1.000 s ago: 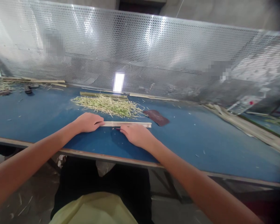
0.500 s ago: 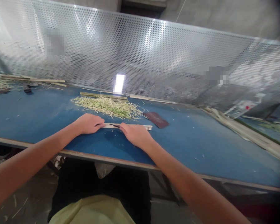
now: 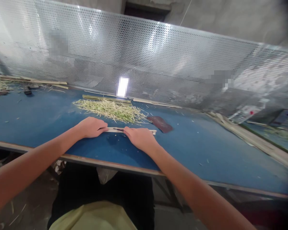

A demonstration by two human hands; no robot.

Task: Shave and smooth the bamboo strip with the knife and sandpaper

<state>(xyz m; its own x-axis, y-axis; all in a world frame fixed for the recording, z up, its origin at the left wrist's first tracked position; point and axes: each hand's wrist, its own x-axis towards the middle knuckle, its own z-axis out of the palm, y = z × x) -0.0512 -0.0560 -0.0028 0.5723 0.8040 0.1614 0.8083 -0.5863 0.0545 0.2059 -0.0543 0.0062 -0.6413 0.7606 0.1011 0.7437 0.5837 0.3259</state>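
Observation:
A pale, narrow wooden strip (image 3: 111, 129) lies crosswise near the front of the blue table. My left hand (image 3: 92, 127) is closed round its left end, thumb and fingers pressed together. On the strip's right part rests my right hand (image 3: 140, 137), fingers closed on a thin dark knife-like tool (image 3: 119, 129). Its tip points left and lies along the strip, in the gap between my hands. Most of the tool is hidden under my right hand, so its exact kind does not show. The strip's right end sticks out past my knuckles.
Just beyond my hands is a heap of thin pale-green shavings (image 3: 110, 110), with a greenish strip (image 3: 93, 97) behind it. A brown flat piece (image 3: 160, 124) lies to the right. A perforated metal screen (image 3: 144, 57) stands along the back. Long strips (image 3: 256, 137) lie at the far right.
My hands, the strip and the dark tool stay in nearly the same place. The view has shifted very slightly.

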